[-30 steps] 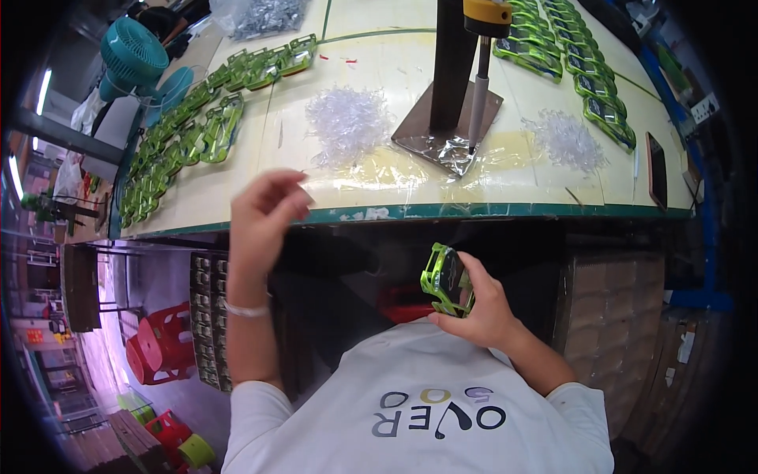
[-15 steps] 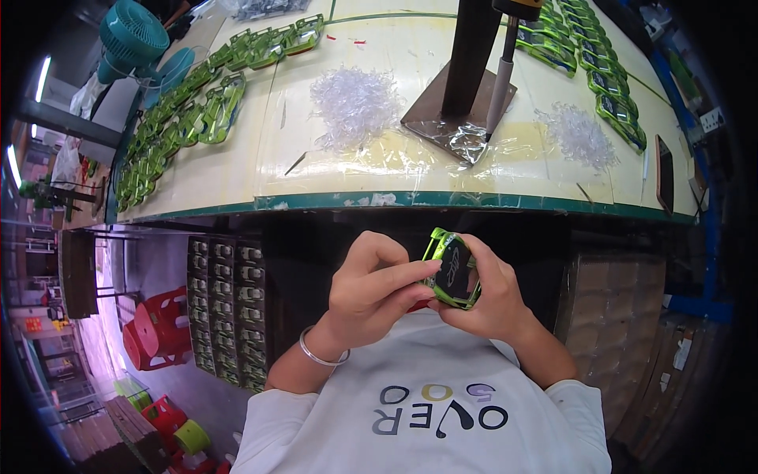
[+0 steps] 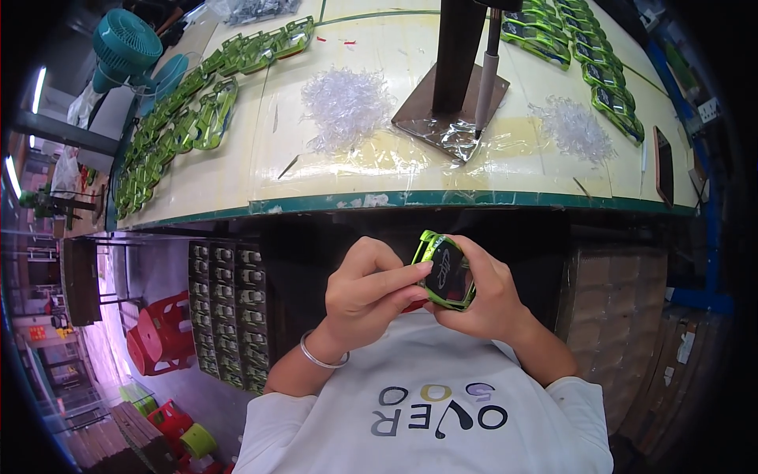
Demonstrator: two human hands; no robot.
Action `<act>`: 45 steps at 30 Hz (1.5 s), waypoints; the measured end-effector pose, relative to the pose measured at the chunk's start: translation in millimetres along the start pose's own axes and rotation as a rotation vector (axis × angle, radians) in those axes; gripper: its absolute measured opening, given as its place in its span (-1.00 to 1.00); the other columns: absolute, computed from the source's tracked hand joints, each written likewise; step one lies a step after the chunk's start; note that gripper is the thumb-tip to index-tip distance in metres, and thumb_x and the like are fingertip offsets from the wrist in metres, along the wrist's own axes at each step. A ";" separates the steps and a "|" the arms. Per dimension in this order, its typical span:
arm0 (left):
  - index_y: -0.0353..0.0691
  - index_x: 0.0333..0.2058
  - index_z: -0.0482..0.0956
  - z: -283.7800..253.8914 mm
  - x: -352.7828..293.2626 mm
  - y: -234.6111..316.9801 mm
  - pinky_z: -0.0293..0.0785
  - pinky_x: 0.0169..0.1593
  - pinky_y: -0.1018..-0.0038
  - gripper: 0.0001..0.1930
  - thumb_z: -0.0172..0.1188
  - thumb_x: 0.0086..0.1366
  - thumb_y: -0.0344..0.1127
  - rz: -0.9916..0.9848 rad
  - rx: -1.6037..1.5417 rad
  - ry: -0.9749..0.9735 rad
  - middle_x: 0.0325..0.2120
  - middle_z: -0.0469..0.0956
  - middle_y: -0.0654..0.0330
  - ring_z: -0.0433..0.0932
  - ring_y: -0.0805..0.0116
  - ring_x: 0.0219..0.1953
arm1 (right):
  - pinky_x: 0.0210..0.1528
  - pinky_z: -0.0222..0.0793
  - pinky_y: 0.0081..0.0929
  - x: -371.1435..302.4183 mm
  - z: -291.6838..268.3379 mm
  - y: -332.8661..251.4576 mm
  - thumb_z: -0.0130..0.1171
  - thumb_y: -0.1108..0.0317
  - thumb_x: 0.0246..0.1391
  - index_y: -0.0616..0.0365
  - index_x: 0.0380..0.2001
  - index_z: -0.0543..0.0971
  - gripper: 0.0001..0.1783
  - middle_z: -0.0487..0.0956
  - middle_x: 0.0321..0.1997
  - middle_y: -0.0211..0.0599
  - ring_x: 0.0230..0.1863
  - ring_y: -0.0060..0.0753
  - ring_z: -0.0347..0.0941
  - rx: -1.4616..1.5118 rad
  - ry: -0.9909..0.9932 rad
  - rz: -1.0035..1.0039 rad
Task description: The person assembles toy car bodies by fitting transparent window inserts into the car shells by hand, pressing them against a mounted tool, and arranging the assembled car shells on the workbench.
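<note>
A green and black toy car body shell (image 3: 450, 272) is held over my lap, just in front of the table edge. My right hand (image 3: 493, 288) wraps round its right side, fingers along the back edge and thumb near the lower corner. From the other side my left hand (image 3: 367, 288) presses index finger and thumb against the shell's left edge. Whether a small piece sits between those fingertips is hidden. On the table lie a large heap of small clear plastic pieces (image 3: 345, 107) and a smaller heap of clear pieces (image 3: 572, 129).
A metal post on a square base plate (image 3: 418, 110) stands on the table, a pen-like tool (image 3: 487, 91) hanging beside it. Rows of green shells (image 3: 213, 114) lie left, more shells (image 3: 616, 110) right. A teal fan (image 3: 126, 43), a phone (image 3: 664, 166) and red stools (image 3: 162, 332) are around.
The shell and both hands have shifted slightly left, and the shell is turned a little. The table's contents also sit a bit further left in view. My grip looks the same.
</note>
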State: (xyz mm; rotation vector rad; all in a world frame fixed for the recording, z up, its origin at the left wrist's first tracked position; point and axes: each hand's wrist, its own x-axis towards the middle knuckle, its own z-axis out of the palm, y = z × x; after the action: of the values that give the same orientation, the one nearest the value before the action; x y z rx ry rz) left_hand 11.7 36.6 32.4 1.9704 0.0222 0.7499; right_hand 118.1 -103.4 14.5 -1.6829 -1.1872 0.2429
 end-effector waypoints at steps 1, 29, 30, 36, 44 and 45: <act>-0.24 -0.35 0.56 -0.4 0.8 -1.3 0.19 -0.50 0.56 -0.68 0.28 -0.22 -0.46 0.037 0.033 -0.019 -0.61 0.32 0.27 0.28 0.42 -0.54 | -0.42 0.38 -0.47 0.1 -0.7 0.5 0.33 0.34 -0.49 0.25 -0.14 0.30 -0.29 0.45 -0.37 -0.16 -0.44 -0.24 0.44 0.000 0.003 0.001; -0.41 -0.24 0.27 43.6 -19.9 -10.3 0.46 -0.29 0.44 -0.66 -0.30 0.25 -0.20 -0.816 -0.891 0.076 -0.44 0.48 -0.09 0.51 0.28 -0.44 | -0.31 0.26 -0.37 29.4 -99.5 71.3 0.10 0.47 -0.23 0.18 -0.47 0.50 -0.86 0.42 -0.45 -0.23 -0.36 -0.18 0.33 -0.636 0.455 0.072; -0.40 -0.25 0.28 44.7 -18.8 -8.1 0.46 -0.28 0.44 -0.66 -0.31 0.25 -0.21 -0.830 -0.895 0.065 -0.45 0.49 -0.09 0.50 0.29 -0.45 | -0.30 0.25 -0.38 32.5 -110.5 80.2 0.09 0.48 -0.21 0.18 -0.49 0.50 -0.89 0.40 -0.47 -0.25 -0.35 -0.19 0.31 -0.695 0.464 0.115; -0.38 -0.25 0.27 48.6 -21.4 -6.6 0.46 -0.28 0.46 -0.68 -0.33 0.25 -0.22 -0.875 -0.906 0.035 -0.45 0.49 -0.07 0.50 0.33 -0.45 | -0.29 0.24 -0.39 38.9 -121.6 97.1 0.07 0.48 -0.21 0.20 -0.51 0.48 -0.90 0.37 -0.47 -0.26 -0.33 -0.20 0.29 -0.771 0.346 0.144; -0.36 -0.26 0.29 48.7 -17.9 -9.6 0.45 -0.29 0.49 -0.67 -0.32 0.26 -0.20 -0.870 -0.896 0.002 -0.44 0.50 -0.03 0.50 0.37 -0.44 | -0.44 0.26 -0.68 33.7 -116.5 91.9 0.01 0.49 -0.04 0.30 -0.45 0.46 -0.91 0.46 -0.50 -0.35 -0.50 -0.60 0.33 0.237 0.607 0.342; -0.36 -0.26 0.29 48.6 -17.4 -9.6 0.45 -0.29 0.49 -0.67 -0.32 0.26 -0.20 -0.867 -0.901 0.002 -0.44 0.50 -0.03 0.50 0.37 -0.44 | -0.47 0.25 -0.72 33.6 -118.3 91.4 0.00 0.50 -0.02 0.32 -0.44 0.46 -0.91 0.47 -0.51 -0.35 -0.51 -0.66 0.32 0.395 0.600 0.344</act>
State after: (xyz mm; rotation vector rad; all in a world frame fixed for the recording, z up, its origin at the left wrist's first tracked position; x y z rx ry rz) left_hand 25.2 -2.7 0.4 0.9349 0.4336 0.1148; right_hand 264.2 -148.9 7.2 -1.4487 -0.3721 0.1515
